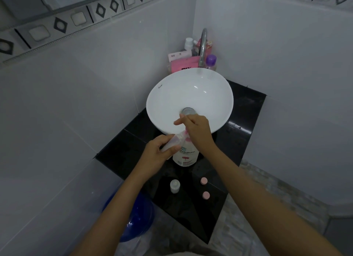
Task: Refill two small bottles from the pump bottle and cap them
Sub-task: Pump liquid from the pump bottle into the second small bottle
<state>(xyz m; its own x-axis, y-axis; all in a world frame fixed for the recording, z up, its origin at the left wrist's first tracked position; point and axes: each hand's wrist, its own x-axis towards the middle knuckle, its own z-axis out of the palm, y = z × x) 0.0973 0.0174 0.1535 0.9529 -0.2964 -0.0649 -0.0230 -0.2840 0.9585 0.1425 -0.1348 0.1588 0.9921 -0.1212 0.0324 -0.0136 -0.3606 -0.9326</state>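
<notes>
Head view: the only camera, looking down at a corner washstand.
Left hand: closed around a small clear plastic bottle, held tilted with its mouth up against the pump's spout, probably so the liquid drops straight in.
Right hand: palm and curled fingers rest on top of the pump head, index finger sticking out over the basin; it looks to be pressing down, though the pump head itself is hidden under it.
Pump bottle: the tall white plastic pump bottle with pink print stands upright on the black glossy bench, right against the front of the round white ceramic basin, likely so any drips stay near the sink.
Second bottle: a small clear bottle with a white neck stands uncapped on the bench nearer the person, apart from the pump bottle.
Caps: two round pink caps lie loose to its right, kept within reach for later.
Stage: I judge the first fill is under way; capping is not yet done.
</notes>
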